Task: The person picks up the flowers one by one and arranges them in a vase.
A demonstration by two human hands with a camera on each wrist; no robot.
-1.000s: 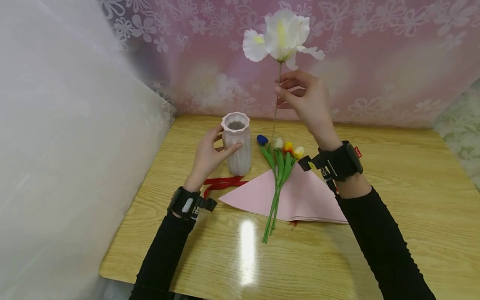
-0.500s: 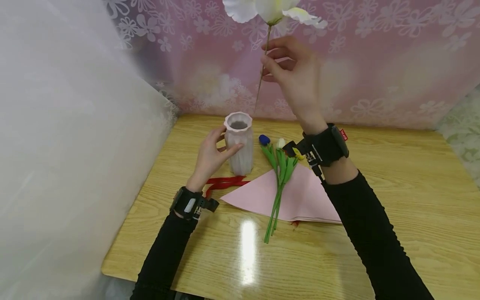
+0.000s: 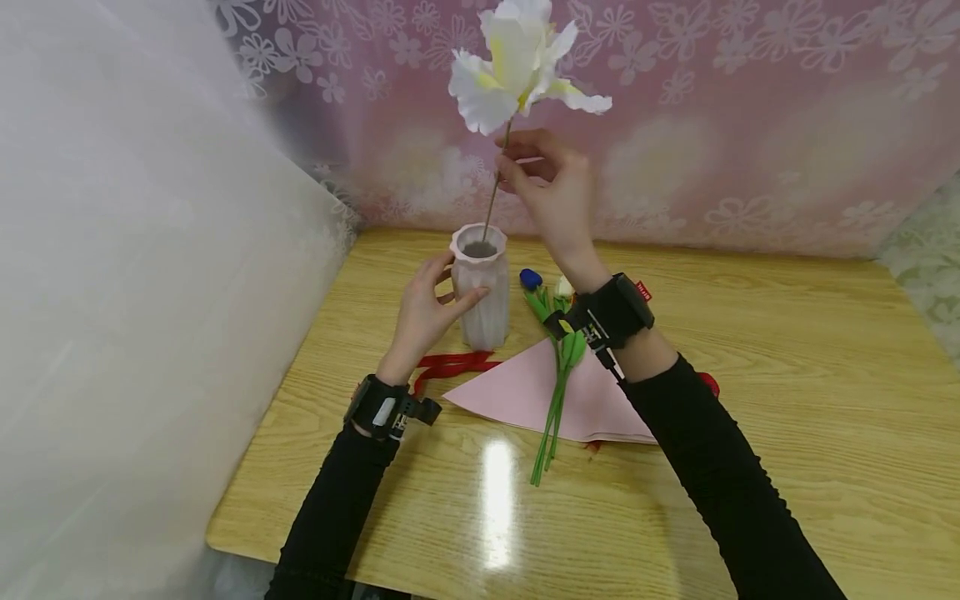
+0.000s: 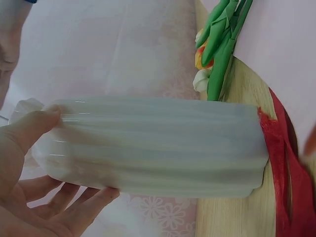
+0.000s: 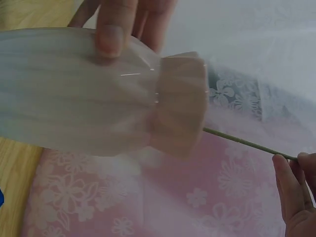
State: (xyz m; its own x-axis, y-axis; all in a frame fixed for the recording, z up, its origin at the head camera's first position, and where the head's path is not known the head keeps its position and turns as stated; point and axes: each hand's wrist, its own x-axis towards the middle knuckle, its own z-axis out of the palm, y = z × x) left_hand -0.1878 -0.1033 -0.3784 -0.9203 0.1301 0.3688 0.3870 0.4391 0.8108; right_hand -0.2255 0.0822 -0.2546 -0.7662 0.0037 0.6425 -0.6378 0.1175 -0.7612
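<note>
A ribbed, pale vase [image 3: 483, 304] with a scalloped rim stands upright on the table. My left hand [image 3: 427, 308] grips its upper side, thumb across the front and fingers round the back, as the left wrist view also shows for the vase [image 4: 158, 148]. Above the rim, my right hand [image 3: 551, 187] pinches the thin stem [image 5: 242, 141] of a white artificial iris [image 3: 517, 67] between thumb and fingers. The stem's lower end runs into the vase mouth and is hidden inside. The bloom tilts slightly rightward, well above the vase.
Several artificial tulips [image 3: 558, 392] with green stems lie on folded pink paper [image 3: 502, 387], partly covered by the right wrist. A red ribbon [image 3: 453, 364] lies by the vase base. Flowered pink cloth [image 3: 712, 158] hangs behind the wooden table [image 3: 787, 400]; a white sheet [image 3: 135, 250] hangs at left.
My right hand has carried the iris leftward, first up and then down, so its stem now enters the vase mouth. The left hand keeps its grip on the vase.
</note>
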